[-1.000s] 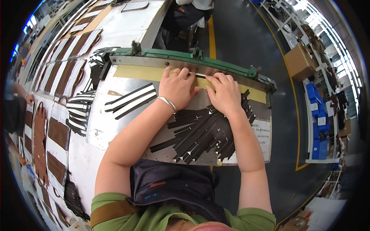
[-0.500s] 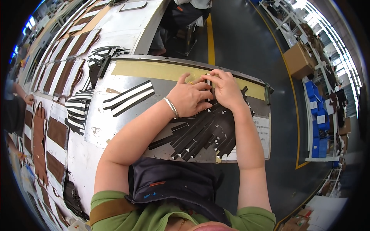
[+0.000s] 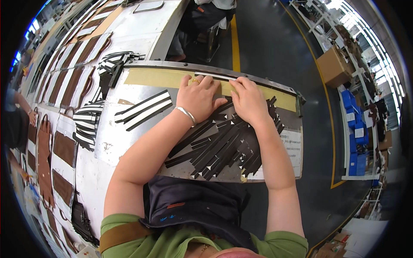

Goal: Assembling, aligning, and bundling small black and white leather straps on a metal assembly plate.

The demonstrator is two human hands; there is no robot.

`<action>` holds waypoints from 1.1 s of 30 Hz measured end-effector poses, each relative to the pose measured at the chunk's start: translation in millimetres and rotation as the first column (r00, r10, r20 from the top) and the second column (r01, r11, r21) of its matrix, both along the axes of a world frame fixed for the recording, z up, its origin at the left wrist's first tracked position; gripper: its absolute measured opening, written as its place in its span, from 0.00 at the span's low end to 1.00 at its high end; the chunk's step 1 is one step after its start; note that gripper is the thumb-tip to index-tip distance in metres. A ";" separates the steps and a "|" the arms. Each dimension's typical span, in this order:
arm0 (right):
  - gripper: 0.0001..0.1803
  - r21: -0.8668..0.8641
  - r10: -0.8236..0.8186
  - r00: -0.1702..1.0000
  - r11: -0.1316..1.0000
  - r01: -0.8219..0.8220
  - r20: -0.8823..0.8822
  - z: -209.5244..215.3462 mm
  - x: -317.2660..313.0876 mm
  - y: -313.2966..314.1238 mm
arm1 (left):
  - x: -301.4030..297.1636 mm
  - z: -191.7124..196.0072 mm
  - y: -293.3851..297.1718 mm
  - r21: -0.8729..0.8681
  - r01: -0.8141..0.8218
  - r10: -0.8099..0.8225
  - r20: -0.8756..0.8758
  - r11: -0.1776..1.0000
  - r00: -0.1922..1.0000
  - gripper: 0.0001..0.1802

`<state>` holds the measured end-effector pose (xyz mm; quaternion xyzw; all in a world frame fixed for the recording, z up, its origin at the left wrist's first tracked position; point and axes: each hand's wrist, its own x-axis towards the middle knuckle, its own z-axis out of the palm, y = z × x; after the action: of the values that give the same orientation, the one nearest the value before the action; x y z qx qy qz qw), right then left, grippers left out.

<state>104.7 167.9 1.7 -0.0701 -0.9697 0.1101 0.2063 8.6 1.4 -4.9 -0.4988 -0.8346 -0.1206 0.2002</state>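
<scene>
A narrow black-and-white strip (image 3: 211,76) lies along the yellow band, beside the metal rail at the board's far edge. My left hand (image 3: 198,96) rests flat with its fingertips at this strip and its thumb stretched aside. My right hand (image 3: 249,102) is closed near the strip's right end, thumb and forefinger together; part of the strip is hidden beneath the fingers. Below both hands a loose pile of dark strips (image 3: 221,146) covers the board, some with white ends. Left of my left hand lie several black-and-white strips (image 3: 144,109), side by side.
The metal rail (image 3: 172,65) borders the board (image 3: 107,146). Bundles of striped strips (image 3: 88,124) lie at its left, near brown-and-white panels (image 3: 64,148). A printed sheet (image 3: 291,150) lies beside my right forearm. Another person's hand (image 3: 32,117) is at far left. Blue bins (image 3: 359,129) stand right.
Both hands have moved apart, my left hand leftward. The strip, upright between the fingers before, now lies along the rail.
</scene>
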 end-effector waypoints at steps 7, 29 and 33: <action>0.15 -0.001 0.024 1.000 1.000 -0.024 -0.020 -1.4 1.5 -5.8 | 4.2 -5.7 -0.6 0.061 -0.074 0.074 0.003 0.995 0.997 0.29; 0.15 0.024 0.050 0.997 0.999 -0.049 -0.051 -1.2 -0.7 -3.1 | -10.2 2.9 0.8 0.038 -0.075 0.070 0.118 0.996 0.991 0.16; 0.14 -0.051 0.039 0.996 0.998 -0.043 -0.079 0.2 -1.1 -4.0 | -19.7 14.7 -5.3 0.007 -0.073 0.069 0.257 0.997 0.964 0.13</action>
<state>103.5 163.9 1.9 -0.0512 -0.9589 0.1424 0.2399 -11.1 -3.9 9.9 -0.4472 -0.8698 -0.1837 0.0989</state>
